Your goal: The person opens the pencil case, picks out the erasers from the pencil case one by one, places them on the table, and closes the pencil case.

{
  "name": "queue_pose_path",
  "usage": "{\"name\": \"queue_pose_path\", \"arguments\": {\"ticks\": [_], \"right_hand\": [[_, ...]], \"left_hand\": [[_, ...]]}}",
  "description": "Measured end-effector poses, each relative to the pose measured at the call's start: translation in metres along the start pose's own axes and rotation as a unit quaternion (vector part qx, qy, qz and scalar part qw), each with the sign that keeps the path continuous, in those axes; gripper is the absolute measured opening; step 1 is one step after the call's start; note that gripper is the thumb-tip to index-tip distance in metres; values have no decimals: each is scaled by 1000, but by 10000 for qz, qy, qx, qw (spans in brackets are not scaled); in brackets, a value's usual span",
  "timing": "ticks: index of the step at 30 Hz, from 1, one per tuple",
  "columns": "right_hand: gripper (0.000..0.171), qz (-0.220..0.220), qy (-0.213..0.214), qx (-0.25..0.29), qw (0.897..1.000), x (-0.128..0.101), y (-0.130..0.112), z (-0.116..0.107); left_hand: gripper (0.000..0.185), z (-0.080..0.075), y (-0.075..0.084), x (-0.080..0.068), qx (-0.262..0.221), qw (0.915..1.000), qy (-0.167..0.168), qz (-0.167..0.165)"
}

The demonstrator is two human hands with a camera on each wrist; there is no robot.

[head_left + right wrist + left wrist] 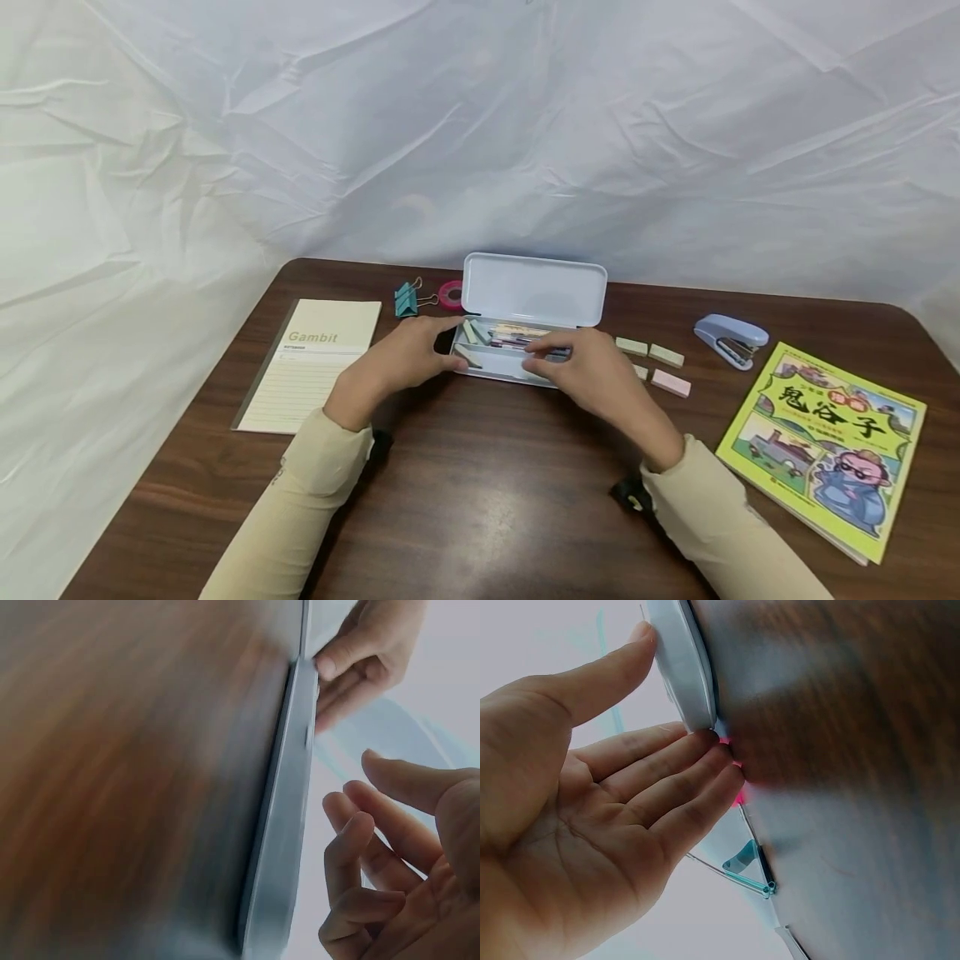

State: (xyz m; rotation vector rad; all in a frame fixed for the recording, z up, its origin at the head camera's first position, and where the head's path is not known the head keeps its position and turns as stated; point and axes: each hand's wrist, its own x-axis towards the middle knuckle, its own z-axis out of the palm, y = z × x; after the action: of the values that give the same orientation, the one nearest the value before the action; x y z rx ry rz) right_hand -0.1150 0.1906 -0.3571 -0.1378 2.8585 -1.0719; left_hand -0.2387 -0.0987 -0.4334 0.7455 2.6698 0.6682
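Note:
A white pencil case [498, 364] lies with its lid [534, 290] raised at the back. My left hand [405, 354] spans its left end, thumb at the near rim and straight fingers touching the end in the left wrist view. Over the right part of the case hovers my right hand [588, 367], fingers loosely bent; nothing shows between thumb and fingertips in the right wrist view. Pale green pieces [470, 332] sit in the left part of the case, one of them in the front compartment. Slim pencils or pens [517, 335] lie in the back compartment, partly hidden by the right hand.
Several eraser-like blocks, one a pink block [671, 382], lie right of the case. Farther right are a blue stapler [731, 340] and a yellow-green book [828, 442]. On the left are a notebook [311, 367], a teal binder clip [407, 300] and a pink tape roll [450, 295].

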Motion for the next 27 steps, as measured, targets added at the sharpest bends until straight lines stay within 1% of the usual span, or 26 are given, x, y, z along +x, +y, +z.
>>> {"name": "queue_pose_path", "arguments": {"ticks": [1,3,5,6,7,8,11,14,15,17,18,20,22,24,25,27], "right_hand": [[26,-15,3,21,10000,3,-4,4],[25,-21,-5,27,10000,8,-11,10],[25,-29,17,-61,10000,13,-17,15],[25,-16,8,-108,9999,15,-20,18],[25,-55,17,-151,9999,17,-23,21],[26,-57,12,-179,9998,19,-26,23],[26,-85,-10,-293,9995,24,-34,31],[27,-57,-123,-365,9992,28,-41,37],[27,-55,-137,-393,9991,30,-43,39],[26,-53,-193,-418,9989,33,-44,42],[26,-128,-152,-448,9988,37,-39,47],[25,-185,-128,-487,9986,41,-37,53],[24,-254,-88,-573,9980,50,-27,62],[23,-296,-56,-705,9971,58,-16,72],[24,-261,-99,-759,9967,60,-17,73],[23,-258,-77,-911,9955,67,-9,81]], "left_hand": [[85,-5,9,-6,-1,10000,-19,32],[84,-10,17,-11,-66,10000,-56,27],[83,-13,22,-13,-36,10000,-6,73],[82,-15,27,-16,-40,10000,-41,64],[82,-17,30,-18,-34,10000,-32,75],[82,-17,27,-15,-48,10000,-25,41],[80,-22,35,-20,-47,10000,-48,54],[79,-30,46,-27,-142,9998,-141,-5],[80,-30,47,-27,-161,9998,-145,-11],[80,-24,40,-23,-113,9999,-96,40],[81,-23,39,-22,-177,9998,-108,16],[82,-14,25,-14,-157,9999,-37,63],[84,-5,11,-6,-74,9999,20,99],[86,0,3,-1,-45,9999,45,114],[86,2,0,1,-1,9999,54,123],[85,4,-4,4,71,9998,85,165]]}}
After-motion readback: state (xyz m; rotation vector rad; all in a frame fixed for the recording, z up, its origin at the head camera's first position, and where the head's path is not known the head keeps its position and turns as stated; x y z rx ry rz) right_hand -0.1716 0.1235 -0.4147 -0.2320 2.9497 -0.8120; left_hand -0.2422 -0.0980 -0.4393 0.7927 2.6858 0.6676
